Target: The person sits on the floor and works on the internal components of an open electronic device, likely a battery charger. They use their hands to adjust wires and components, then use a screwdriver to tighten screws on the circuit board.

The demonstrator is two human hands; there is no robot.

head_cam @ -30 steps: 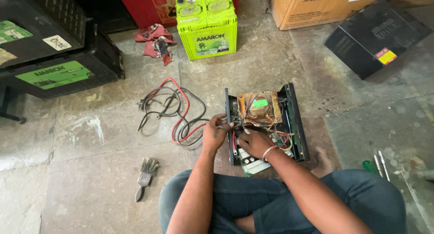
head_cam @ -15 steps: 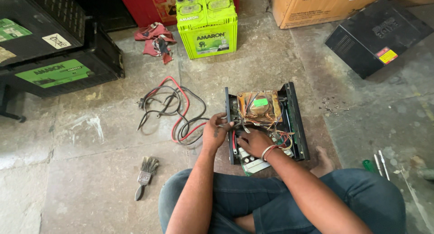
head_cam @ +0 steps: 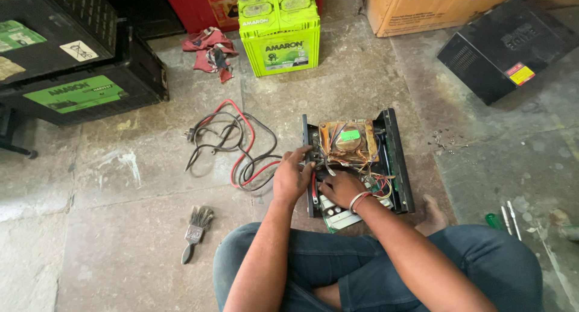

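Gripping 1 open inverter [head_cam: 395,161] w/ 2 hands [head_cam: 292,178].

Bare floor [head_cam: 362,89] beyond open casing [head_cam: 395,161], tangled cables [head_cam: 235,149] crowding its left (brush [head_cam: 194,230] nearer), loose screws [head_cam: 446,140] right.

Both hands [head_cam: 292,178] [head_cam: 339,188] inside opened inverter chassis [head_cam: 398,161]; cables [head_cam: 232,144] left on floor.

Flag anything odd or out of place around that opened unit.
Loose screws lie scattered on the bare floor right of the opened unit, uncontained. Its red and black cables sprawl in a tangle to the left. Both the left hand and right hand are inside it.
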